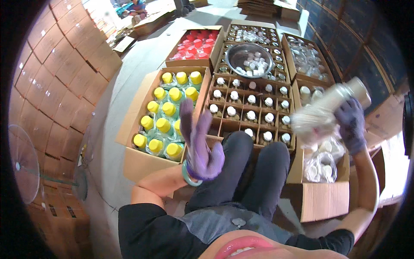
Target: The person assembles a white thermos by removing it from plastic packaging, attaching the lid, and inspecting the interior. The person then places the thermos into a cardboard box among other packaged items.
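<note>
My right hand [350, 123], in a purple-grey glove, grips a pale cylindrical container wrapped in clear plastic [330, 108]. Motion blurs the container, which is tilted above a carton of white-topped items in plastic bags [321, 168]. Raised beside the bottles with yellow caps [163, 125], my gloved left hand [199, 149] has its fingers apart and nothing in it. A divided carton [220, 128] before my knees holds several white-capped bottles [251, 115] in its compartments.
A metal bowl [230, 56] with small white caps rests on the farther divided carton. Beyond the yellow-capped bottles is a carton of red-topped items [197, 44]. Stacked cartons [51, 86] line the left side, near a round fan [23, 164]. Another person [137, 7] is far off.
</note>
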The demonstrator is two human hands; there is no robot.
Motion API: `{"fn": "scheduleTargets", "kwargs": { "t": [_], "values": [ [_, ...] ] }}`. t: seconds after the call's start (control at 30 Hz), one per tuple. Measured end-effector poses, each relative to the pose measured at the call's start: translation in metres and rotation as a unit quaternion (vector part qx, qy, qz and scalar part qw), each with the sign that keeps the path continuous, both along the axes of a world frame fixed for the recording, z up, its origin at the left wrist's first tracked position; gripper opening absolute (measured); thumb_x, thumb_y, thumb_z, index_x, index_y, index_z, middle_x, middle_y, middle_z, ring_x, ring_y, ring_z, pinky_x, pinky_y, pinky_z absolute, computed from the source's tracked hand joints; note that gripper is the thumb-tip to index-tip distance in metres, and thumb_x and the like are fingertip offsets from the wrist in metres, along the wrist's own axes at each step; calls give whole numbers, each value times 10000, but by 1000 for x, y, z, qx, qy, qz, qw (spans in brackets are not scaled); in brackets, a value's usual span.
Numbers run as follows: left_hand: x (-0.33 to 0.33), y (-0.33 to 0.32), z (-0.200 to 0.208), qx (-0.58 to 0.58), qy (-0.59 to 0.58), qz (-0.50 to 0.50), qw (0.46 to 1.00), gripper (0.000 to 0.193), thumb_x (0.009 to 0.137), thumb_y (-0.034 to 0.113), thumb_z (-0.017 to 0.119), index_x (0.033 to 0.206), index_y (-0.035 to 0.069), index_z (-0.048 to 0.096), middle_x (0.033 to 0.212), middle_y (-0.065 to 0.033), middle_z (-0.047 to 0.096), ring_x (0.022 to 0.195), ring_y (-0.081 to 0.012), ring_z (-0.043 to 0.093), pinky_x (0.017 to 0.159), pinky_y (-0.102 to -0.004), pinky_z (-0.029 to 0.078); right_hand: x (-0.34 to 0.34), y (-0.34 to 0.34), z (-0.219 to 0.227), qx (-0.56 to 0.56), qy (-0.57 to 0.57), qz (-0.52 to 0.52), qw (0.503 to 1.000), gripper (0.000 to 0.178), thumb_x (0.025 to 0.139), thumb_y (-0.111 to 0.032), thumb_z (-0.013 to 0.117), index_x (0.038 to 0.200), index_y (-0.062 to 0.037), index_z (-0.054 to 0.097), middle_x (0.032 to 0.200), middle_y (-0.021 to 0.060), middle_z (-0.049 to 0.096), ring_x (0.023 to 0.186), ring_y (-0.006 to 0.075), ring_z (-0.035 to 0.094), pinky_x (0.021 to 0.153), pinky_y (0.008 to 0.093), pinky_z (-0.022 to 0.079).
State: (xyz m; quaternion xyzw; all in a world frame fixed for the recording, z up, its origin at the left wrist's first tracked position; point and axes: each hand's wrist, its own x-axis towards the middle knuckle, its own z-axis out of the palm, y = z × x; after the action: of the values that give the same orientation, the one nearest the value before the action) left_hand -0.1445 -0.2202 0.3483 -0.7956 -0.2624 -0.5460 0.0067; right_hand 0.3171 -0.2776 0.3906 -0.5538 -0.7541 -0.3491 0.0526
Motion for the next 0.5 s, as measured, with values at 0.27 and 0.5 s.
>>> {"fn": "scheduleTargets", "kwargs": {
  "t": [0.27,0.5],
  "values": [
    [-29,32,-33,-231,-198,-211,929,974,895,451,680,1570,-34,173,1603,-201,265,1476,-330,290,1211,-441,231,-216,30,-9,-83,116,448,882,333,752,-259,760,998,-100,601,1105,112,592,1138,381,580,975,470,521],
    [-51,-34,-113,-372,-101,-233,893,1269,733,395,890,1582,-47,57,1552,-201,341,1420,-290,373,1176,-403,310,-240,-6,-98,-172,228,528,799,333,850,-224,708,1130,-66,619,1325,170,574,1257,410,525,1084,539,431]
  ]
}}
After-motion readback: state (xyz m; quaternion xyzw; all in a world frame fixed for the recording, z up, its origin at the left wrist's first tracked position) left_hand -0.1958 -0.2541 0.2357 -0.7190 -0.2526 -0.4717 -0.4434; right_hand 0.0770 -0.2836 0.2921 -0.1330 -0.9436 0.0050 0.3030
